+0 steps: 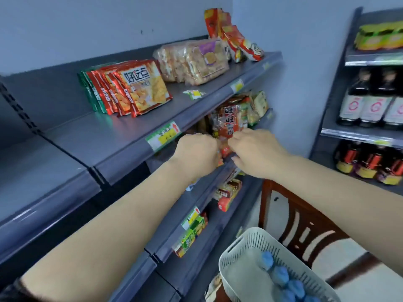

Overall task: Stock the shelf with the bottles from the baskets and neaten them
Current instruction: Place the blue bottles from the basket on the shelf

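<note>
You face a grey shelf unit point(122, 136) with several tiers. A white slotted basket point(237, 253) sits low at your right, beside a wooden chair point(290, 216). The blue-capped bottles point(281, 275) lie in that basket, well below and behind both hands, caps in a row running toward you, so the long axes cannot be read from here.

Your right hand point(255, 149) is the nearer one to the basket; I judge the next reach should drop back and down on that side. Both hands are on the 2nd tier now. Your left hand point(198, 151) is curled with its fingers hidden behind the knuckles, so what it grips cannot be told. Your right hand pinches the lower edge of a red snack packet point(229, 123) standing there.

Readable writing: the orange cracker packs point(141, 88) on the top tier show 好吃点; the red packet shows 旺旺. The price tags point(163, 136) are too blurred to read.
</note>
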Tool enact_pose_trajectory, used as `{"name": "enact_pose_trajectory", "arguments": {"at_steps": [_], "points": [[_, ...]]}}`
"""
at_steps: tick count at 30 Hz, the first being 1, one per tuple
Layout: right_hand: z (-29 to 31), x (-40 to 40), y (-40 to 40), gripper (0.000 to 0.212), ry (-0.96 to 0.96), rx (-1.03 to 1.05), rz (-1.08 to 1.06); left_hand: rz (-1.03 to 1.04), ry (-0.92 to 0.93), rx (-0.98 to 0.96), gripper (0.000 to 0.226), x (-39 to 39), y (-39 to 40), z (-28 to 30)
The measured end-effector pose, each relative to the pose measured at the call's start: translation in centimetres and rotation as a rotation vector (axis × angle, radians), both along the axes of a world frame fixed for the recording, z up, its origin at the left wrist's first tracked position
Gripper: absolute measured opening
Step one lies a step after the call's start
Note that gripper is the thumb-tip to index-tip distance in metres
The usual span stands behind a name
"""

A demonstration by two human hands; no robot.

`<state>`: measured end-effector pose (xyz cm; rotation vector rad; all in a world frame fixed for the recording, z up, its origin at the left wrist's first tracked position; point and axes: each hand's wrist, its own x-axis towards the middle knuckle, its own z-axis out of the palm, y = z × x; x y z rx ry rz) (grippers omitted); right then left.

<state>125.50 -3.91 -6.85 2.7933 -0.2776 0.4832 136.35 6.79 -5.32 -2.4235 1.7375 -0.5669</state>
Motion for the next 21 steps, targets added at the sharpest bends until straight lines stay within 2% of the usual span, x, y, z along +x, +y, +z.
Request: {"name": "enact_pose_trajectory", "arguments": {"at_steps": [3,7,11,16,21], "points": [[-3.2,-3.1,-1.6,0.011,0.046,0.103,-0.067,-0.097,0.047,0.036,0.025,-1.7,-2.7,-3.6],[-8.2,-6.7,-3.0,0.018,0.165,0.142,-0.206,-0.210,0.166,0.105,0.019,-4.4,-5.7,-9.0],[-13.9,-10.0,-3.9,0.022,0.241,0.277,-0.330,-0.268,0.257,0.229,0.018,-7.1,-8.1,-14.4],[-21.4,-12.9,-4.3,0.024,0.293,0.507,-0.465,-0.263,0.449,0.371,0.022,-9.6,-10.0,-23.1],[-30.3,-15.0,-4.7,0.028,0.347,0.709,-0.600,-0.158,0.757,0.412,0.021,-10.9,-11.5,-32.5]]}}
